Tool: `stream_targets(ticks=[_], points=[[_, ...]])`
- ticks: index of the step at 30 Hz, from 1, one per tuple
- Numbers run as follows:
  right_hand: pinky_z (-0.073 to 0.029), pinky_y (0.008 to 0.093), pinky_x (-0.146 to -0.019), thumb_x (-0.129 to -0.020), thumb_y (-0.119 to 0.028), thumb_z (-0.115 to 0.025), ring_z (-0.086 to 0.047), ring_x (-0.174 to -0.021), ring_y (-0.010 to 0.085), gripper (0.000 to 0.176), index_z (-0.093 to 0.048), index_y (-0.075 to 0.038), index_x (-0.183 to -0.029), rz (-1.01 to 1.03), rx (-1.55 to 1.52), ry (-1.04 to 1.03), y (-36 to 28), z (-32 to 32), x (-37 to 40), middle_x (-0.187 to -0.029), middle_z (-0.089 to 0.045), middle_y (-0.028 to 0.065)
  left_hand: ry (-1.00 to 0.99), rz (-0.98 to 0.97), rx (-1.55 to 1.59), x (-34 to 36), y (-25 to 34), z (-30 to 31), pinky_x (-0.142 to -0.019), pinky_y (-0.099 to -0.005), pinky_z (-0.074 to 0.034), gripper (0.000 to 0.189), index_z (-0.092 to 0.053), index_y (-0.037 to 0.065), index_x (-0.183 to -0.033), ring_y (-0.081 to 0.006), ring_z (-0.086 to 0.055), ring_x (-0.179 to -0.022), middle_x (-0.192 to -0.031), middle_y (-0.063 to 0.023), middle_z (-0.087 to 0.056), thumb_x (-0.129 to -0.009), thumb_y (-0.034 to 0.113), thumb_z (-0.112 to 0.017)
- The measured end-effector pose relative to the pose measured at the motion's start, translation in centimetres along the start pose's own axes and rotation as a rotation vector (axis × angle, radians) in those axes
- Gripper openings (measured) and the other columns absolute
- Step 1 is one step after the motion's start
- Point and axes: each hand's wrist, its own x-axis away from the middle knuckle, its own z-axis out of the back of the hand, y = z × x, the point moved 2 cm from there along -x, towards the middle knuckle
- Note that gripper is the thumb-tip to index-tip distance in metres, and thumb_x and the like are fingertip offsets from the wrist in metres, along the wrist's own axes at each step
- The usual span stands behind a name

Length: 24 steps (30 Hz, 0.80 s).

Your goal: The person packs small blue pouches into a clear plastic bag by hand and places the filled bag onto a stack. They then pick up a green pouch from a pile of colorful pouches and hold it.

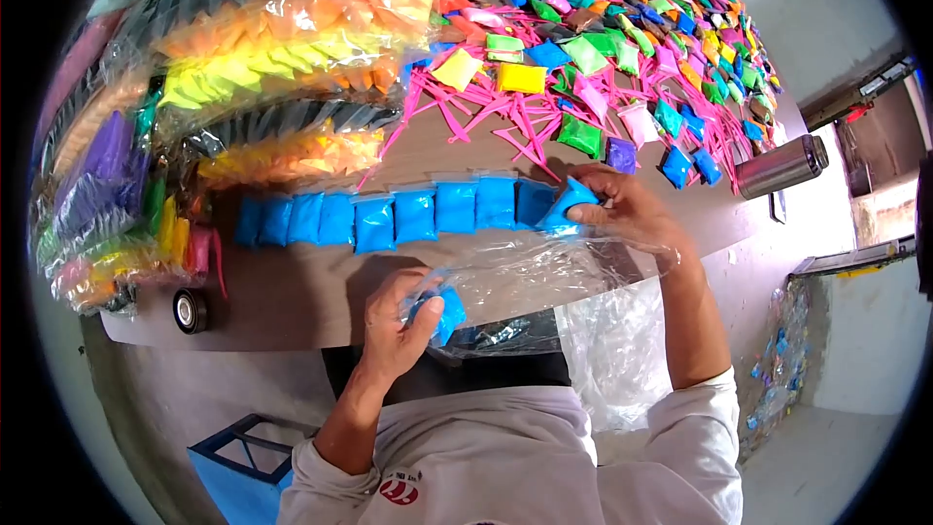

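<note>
A row of small blue packets [415, 215] lies overlapping along the brown table [292, 301]. At the row's right end, my right hand [622, 206] pinches a blue packet [564, 202] between thumb and fingers. My left hand [396, 326], nearer the table's front edge, is closed around another blue packet [449, 316], with the thumb pressed on it. A clear plastic bag [515, 267] stretches from the left hand toward the right wrist. Its film covers part of the left hand's packet.
Multicoloured packets [586, 54] and pink plastic sticks [525, 126] heap across the table's far side. Bulk bags of yellow and orange packets [282, 68] stand at left. A roll of tape [190, 311] sits near the front edge, a metal flask [782, 165] at right.
</note>
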Motion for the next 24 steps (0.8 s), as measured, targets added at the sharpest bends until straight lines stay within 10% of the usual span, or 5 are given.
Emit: stream_targets(ticks=[3, 6, 13, 18, 24], points=[[-0.049, 0.0352, -0.088, -0.081, -0.023, -0.083, -0.064, -0.105, 0.0244, 0.045, -0.065, 0.004, -0.113, 0.097, 0.306, -0.105, -1.0, -1.2, -1.8, -0.115, -0.067, 0.0149, -0.002, -0.030, 0.011, 0.0, -0.3, 0.0, -0.083, -0.0340, -0.051, 0.026, -0.066, -0.002, -0.106, -0.0231, -0.066, -0.092, -0.101, -0.0139, -0.068, -0.090, 0.019, -0.069], [-0.049, 0.0413, -0.089, -0.078, -0.022, -0.081, -0.063, -0.108, 0.0358, 0.056, -0.061, 0.000, -0.125, -0.152, 0.367, -0.058, -2.3, -1.8, -2.2, -0.115, -0.064, 0.0234, 0.021, -0.056, 0.021, 0.1, -0.4, -0.1, -0.084, -0.0337, -0.051, 0.026, -0.065, -0.002, -0.106, -0.0238, -0.066, -0.092, -0.102, -0.0138, -0.068, -0.090, 0.019, -0.069], [-0.051, 0.0396, -0.087, -0.077, -0.019, -0.083, -0.066, -0.100, 0.0353, 0.062, -0.057, 0.002, -0.129, 0.010, 0.509, -0.090, -1.8, -2.5, -1.4, -0.112, -0.065, 0.0234, 0.023, -0.019, 0.028, 0.0, 0.0, -0.1, -0.083, -0.0339, -0.051, 0.026, -0.065, -0.002, -0.105, -0.0242, -0.066, -0.092, -0.102, -0.0140, -0.069, -0.091, 0.020, -0.068], [-0.051, 0.0324, -0.084, -0.080, -0.018, -0.081, -0.063, -0.093, 0.0171, 0.051, -0.060, 0.003, -0.121, -0.138, 0.069, 0.439, 1.2, 0.9, 2.1, -0.105, -0.066, 0.0107, 0.058, 0.036, 0.013, 0.2, 0.0, -0.2, -0.083, -0.0342, -0.051, 0.027, -0.066, -0.002, -0.105, -0.0244, -0.067, -0.092, -0.100, -0.0145, -0.069, -0.093, 0.021, -0.067], [-0.053, 0.0339, -0.084, -0.076, -0.018, -0.080, -0.063, -0.094, 0.0188, 0.064, -0.052, 0.003, -0.129, 0.125, -0.294, 1.161, -4.9, 1.4, 12.6, -0.111, -0.063, 0.0107, 0.068, 0.019, -0.001, 0.1, 0.1, -0.2, -0.082, -0.0335, -0.051, 0.026, -0.066, -0.002, -0.105, -0.0231, -0.067, -0.091, -0.100, -0.0142, -0.068, -0.093, 0.021, -0.066]])
